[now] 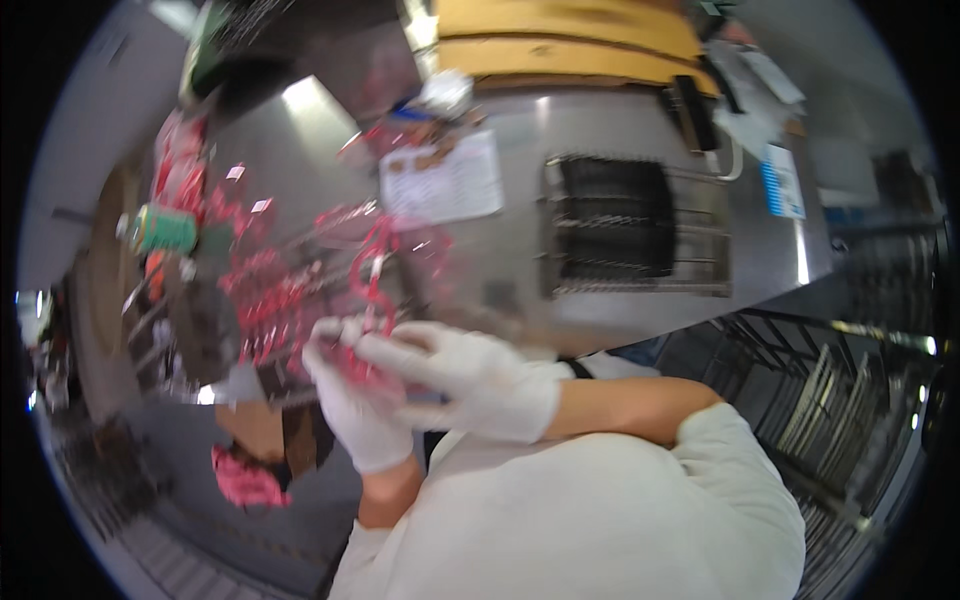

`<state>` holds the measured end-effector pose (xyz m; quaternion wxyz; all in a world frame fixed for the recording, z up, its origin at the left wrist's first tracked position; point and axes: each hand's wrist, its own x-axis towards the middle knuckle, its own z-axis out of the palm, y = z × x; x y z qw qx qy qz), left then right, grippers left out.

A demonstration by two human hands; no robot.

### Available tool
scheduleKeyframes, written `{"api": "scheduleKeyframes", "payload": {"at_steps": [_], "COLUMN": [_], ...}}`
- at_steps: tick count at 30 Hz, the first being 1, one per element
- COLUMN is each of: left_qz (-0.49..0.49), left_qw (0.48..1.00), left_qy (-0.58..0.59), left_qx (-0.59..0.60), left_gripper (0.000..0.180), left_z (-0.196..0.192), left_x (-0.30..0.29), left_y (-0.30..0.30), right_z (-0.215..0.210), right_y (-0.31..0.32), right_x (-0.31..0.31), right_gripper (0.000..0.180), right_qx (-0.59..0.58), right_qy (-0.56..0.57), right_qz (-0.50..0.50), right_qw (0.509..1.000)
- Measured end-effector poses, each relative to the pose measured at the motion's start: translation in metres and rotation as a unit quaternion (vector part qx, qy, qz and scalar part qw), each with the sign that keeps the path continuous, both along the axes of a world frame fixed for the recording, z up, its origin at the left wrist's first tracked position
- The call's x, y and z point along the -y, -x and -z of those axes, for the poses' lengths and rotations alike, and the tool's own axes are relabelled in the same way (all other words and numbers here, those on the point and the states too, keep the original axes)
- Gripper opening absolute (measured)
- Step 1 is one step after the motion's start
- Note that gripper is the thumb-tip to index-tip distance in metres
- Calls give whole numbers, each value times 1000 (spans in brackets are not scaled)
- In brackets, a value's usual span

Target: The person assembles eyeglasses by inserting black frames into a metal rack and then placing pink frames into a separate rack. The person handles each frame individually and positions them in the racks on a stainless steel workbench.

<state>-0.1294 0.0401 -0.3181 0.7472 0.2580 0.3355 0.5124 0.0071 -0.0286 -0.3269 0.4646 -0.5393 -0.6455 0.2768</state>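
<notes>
White gloves cover both hands, which meet at the table's near edge, left of the middle. A pink looped strip (372, 275) rises from between the fingers, blurred by motion. My left hand (362, 425) is closed around its lower part, with more pink material in the palm. From the right, my right hand (485, 385) reaches across, its thumb and fingers pinched at the strip. Just left of the hands, a cluster of pink pieces (265, 300) lies on the metal table; smearing hides their exact shape.
A dark ribbed block on a wire rack (615, 215) stands to the right. Behind the hands lies a white printed sheet (450, 185) with small brown pieces. A green bottle (165, 229) is at the left, cardboard (570, 50) at the back, and a pink bundle (248, 478) below the table.
</notes>
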Motion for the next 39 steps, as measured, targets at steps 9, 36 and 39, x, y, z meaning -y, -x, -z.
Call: {"api": "scheduleKeyframes", "payload": {"at_steps": [9,36,39], "left_qz": [33,42,49], "left_qw": [833,918,926], "left_qy": [-406,-211,-205], "left_qx": [-375,-334,-313], "left_gripper": [60,32,34], "left_z": [2,18,18], "left_x": [-5,-6,-5], "left_y": [14,24,25], "right_z": [6,4,6], "right_y": [-27,-27,-27], "right_x": [-16,-1,-1], "right_gripper": [55,29,30], "right_qx": [-149,-678,-669], "right_qy": [-35,246,247], "right_qz": [72,-160,-164], "right_qw": [986,673,681]}}
